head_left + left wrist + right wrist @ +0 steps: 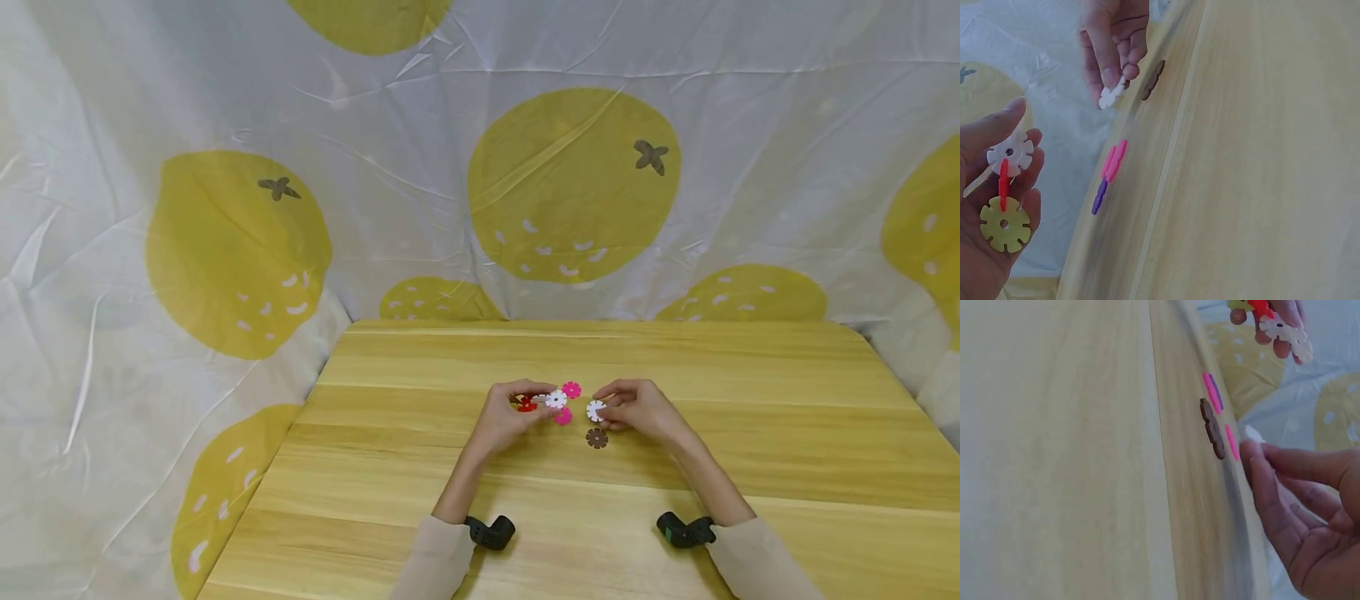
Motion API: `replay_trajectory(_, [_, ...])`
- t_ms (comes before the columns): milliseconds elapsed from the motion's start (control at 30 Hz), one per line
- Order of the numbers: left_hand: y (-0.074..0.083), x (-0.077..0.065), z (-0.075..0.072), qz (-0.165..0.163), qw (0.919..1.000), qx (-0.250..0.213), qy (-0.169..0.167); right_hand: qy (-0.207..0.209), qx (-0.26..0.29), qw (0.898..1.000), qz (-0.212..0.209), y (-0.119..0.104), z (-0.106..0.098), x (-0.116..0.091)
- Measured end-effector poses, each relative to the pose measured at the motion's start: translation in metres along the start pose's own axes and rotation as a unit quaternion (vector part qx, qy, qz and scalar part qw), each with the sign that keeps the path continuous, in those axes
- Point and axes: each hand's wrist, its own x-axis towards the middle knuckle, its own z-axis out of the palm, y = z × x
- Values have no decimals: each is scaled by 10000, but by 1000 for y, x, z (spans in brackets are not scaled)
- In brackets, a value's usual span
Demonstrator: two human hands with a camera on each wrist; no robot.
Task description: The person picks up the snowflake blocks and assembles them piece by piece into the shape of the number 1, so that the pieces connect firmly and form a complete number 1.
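My left hand (504, 417) holds a small chain of notched plastic discs joined edge to edge. In the left wrist view it runs from a yellow disc (992, 230) by the palm, through a red disc (1004, 181) seen edge-on, to a white disc (1021, 160) near the thumb. My right hand (647, 410) pinches a loose white notched disc (595, 410) between thumb and fingers, a short way right of the chain. Below that disc in the head view, a brown disc (597, 438) lies flat on the table.
Pink discs (572, 389) lie on the wooden table (360, 467) near the left hand, with a purple disc (1099, 197) beside them. A lemon-print cloth (405, 183) hangs behind and left of the table. Black wrist cameras (491, 533) sit at both cuffs.
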Motion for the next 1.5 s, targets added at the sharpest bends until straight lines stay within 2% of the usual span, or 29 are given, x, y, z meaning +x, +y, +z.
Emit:
replay_trajectory(200, [-1, -1, 0, 75, 9999, -57, 71, 102, 312, 9992, -217, -2, 3, -5])
replay_trajectory(433, [-1, -2, -2, -52, 9994, -91, 325, 196, 467, 9967, -641, -9, 11, -10])
replay_trajectory(733, [0, -1, -2, 103, 9999, -4, -20, 422, 615, 9910, -1107, -13, 22, -12])
replay_trajectory(900, [1, -1, -1, 179, 9998, 70, -65, 510, 529, 9897, -1228, -15, 26, -13])
replay_trajectory(1167, [0, -1, -3, 228, 9995, 193, -116, 427, 366, 9890, -1371, -12, 30, -12])
replay_trajectory(1500, [0, -1, -5, 260, 9992, 255, -172, 312, 418, 9878, -1466, -9, 32, -12])
